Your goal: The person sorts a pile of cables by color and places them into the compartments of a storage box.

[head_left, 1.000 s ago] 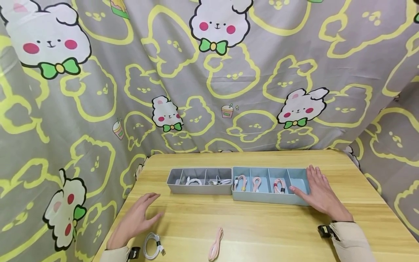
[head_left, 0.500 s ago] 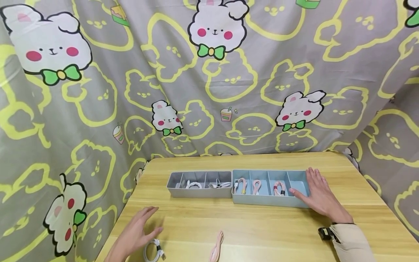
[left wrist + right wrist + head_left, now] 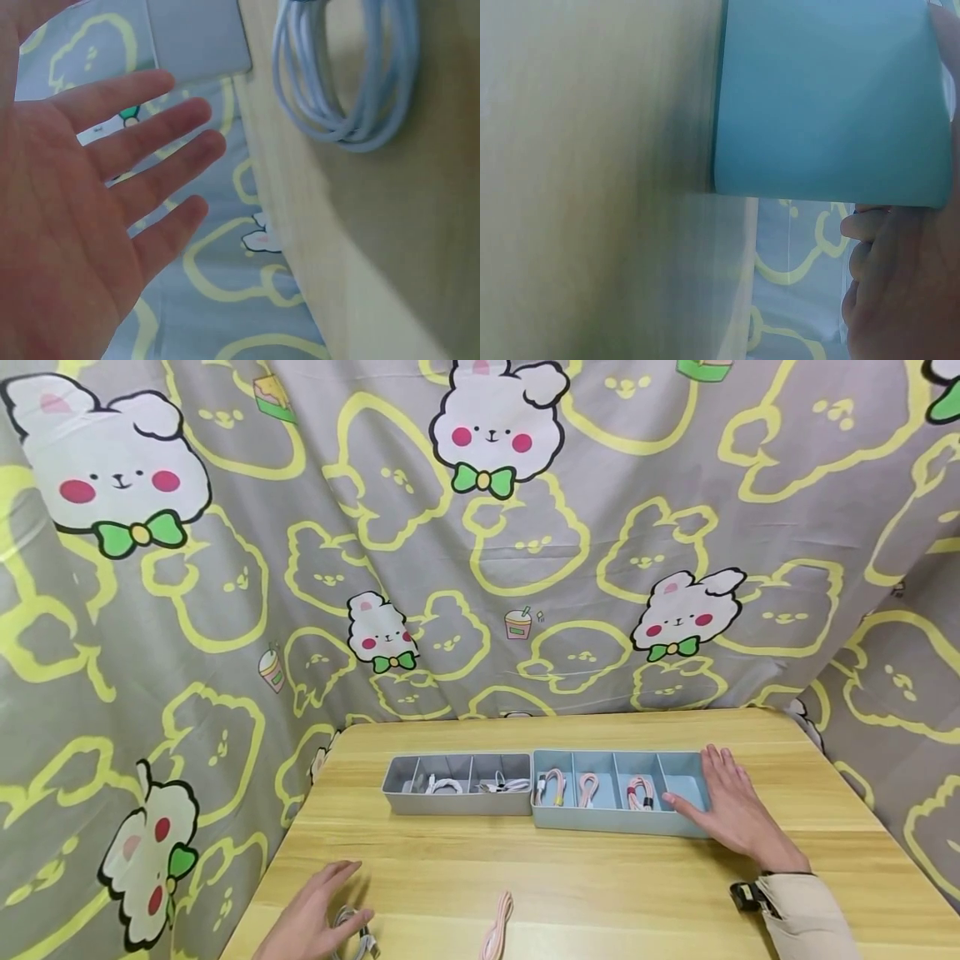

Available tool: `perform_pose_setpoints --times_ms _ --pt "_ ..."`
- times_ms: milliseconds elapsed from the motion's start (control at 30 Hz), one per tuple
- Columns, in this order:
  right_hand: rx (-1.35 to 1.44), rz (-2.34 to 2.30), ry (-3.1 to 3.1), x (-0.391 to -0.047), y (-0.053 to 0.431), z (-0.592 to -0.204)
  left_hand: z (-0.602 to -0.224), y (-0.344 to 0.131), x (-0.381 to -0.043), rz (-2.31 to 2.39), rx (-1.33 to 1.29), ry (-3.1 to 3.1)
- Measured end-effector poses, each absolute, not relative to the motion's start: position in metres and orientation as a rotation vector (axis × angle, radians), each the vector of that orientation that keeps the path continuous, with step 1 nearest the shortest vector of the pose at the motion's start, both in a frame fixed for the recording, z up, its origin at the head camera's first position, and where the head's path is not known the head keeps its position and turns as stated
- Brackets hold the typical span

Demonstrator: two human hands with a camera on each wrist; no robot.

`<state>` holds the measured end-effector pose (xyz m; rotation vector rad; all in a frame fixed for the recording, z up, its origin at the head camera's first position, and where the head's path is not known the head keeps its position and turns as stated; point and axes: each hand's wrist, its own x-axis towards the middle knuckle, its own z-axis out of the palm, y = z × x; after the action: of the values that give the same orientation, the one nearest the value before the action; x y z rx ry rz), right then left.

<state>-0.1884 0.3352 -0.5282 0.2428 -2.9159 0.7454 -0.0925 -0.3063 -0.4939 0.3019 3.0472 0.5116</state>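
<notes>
My left hand, fingers spread, hovers over a coiled white cable near the table's front left. That cable's loops appear beyond the fingertips in the left wrist view, apart from the hand. Across the table, my right hand rests on the right end of a light blue divided box. Its fingers lie straight along the end and its thumb crosses the front rim. The right wrist view shows the box's blue end wall. A bundled pink cable lies between the hands, at the front.
A grey divided box stands left of the blue one, holding white cables in some compartments. Pink cables lie in three compartments of the blue box. A patterned curtain hangs behind the wooden table.
My left hand has come down and nearer over the white cable, now partly covering it. The right hand stays at the blue box. The head view has tilted up slightly.
</notes>
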Motion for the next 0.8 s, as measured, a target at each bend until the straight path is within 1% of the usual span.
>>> perform_pose_setpoints --times_ms 200,333,567,800 --pt "0.245 0.746 -2.91 -0.187 0.334 -0.529 -0.5 -0.307 -0.084 0.553 0.215 2.97" --pt "0.243 0.748 -2.902 -0.187 0.334 -0.529 -0.503 -0.308 -0.083 0.588 0.229 2.943" --pt "0.244 0.744 -2.907 -0.188 0.335 -0.53 -0.509 -0.309 -0.079 0.633 0.182 2.885" --pt "0.246 0.742 -2.918 -0.19 0.337 -0.53 -0.512 -0.315 -0.079 0.638 0.204 2.827"
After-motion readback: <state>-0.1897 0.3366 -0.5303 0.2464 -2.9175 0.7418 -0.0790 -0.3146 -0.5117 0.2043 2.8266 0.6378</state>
